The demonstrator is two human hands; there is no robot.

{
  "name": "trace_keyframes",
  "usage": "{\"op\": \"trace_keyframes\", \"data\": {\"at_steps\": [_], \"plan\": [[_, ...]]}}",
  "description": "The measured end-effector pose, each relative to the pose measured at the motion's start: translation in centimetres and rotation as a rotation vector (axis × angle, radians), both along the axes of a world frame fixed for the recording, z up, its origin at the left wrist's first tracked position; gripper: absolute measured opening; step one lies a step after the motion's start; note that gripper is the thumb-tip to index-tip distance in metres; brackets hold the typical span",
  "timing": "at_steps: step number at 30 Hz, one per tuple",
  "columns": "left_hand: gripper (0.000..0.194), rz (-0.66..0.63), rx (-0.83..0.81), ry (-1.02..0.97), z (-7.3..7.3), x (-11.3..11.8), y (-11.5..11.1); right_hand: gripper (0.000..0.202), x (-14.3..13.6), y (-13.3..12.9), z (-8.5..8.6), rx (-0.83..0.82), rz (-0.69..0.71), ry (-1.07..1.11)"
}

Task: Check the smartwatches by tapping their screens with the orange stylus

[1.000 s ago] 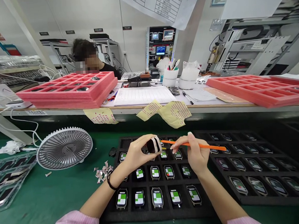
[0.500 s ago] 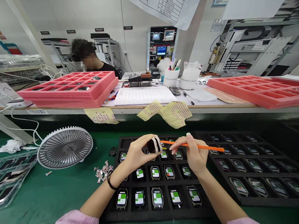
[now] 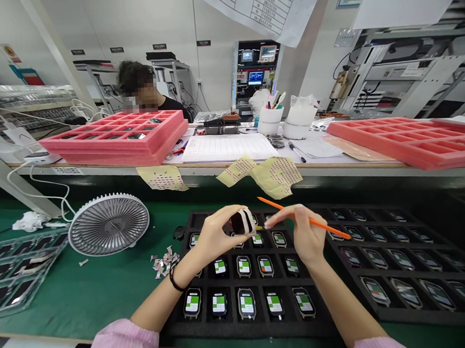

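Observation:
My left hand [image 3: 216, 233] is closed around a smartwatch body [image 3: 241, 222], held up on edge between thumb and fingers, with its dark face turned left and a pale frame on its right side. A small yellow strip [image 3: 260, 227] shows at its right edge. To the right, my right hand [image 3: 307, 235] grips a thin orange stick [image 3: 276, 205], whose pointed tip slants up to the left, apart from the watch. Under both hands lies a black foam tray [image 3: 259, 288] holding several watches with lit green-and-white screens [image 3: 246, 303].
Beside it is a second black tray [image 3: 380, 270] of dark-screened watches. Left are a grey fan [image 3: 109, 223], small scraps [image 3: 165, 262] and a clear tray [image 3: 21, 271]. Pink foam trays [image 3: 116, 144] stand on the shelf, and a person [image 3: 144, 90] sits beyond.
The orange stick's tip has come away from the watch and swung upward. My right index finger now points at the watch's right side. The view has shifted slightly.

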State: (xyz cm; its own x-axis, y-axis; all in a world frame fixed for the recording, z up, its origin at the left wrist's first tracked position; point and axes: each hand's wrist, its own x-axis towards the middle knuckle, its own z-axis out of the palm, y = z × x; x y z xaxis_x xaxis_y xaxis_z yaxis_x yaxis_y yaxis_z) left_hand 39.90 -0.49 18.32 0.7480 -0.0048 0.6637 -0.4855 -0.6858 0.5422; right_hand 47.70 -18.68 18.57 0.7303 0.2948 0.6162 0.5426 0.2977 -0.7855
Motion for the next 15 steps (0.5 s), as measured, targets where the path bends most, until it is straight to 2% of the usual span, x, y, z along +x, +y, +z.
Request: {"op": "trace_keyframes", "data": {"at_steps": [2,4,6,9,11,13,15], "plan": [[0.044,0.03,-0.019,0.047,0.0,0.0,0.2,0.028,0.2,0.7,-0.3,-0.109,0.027,0.084],[0.043,0.063,-0.034,0.089,-0.3,-0.1,0.5,0.026,0.3,1.7,-0.7,-0.218,0.149,0.211],[0.042,0.082,-0.044,0.135,-0.7,-0.2,0.7,0.034,0.2,2.9,-1.3,-0.28,0.296,0.33],[0.041,0.072,-0.081,0.251,-1.5,-0.4,1.2,0.044,0.0,4.3,-2.4,-0.297,0.422,0.506],[0.041,0.02,-0.162,0.37,-2.0,-0.6,1.9,0.045,-0.2,5.0,-3.2,-0.288,0.476,0.636],[0.041,-0.047,-0.277,0.479,-2.4,-0.9,3.0,0.045,-0.3,5.3,-4.0,-0.282,0.552,0.742],[0.043,-0.033,-0.334,0.544,-2.9,-1.2,4.8,0.047,-0.4,5.4,-4.5,-0.283,0.612,0.793]]}}
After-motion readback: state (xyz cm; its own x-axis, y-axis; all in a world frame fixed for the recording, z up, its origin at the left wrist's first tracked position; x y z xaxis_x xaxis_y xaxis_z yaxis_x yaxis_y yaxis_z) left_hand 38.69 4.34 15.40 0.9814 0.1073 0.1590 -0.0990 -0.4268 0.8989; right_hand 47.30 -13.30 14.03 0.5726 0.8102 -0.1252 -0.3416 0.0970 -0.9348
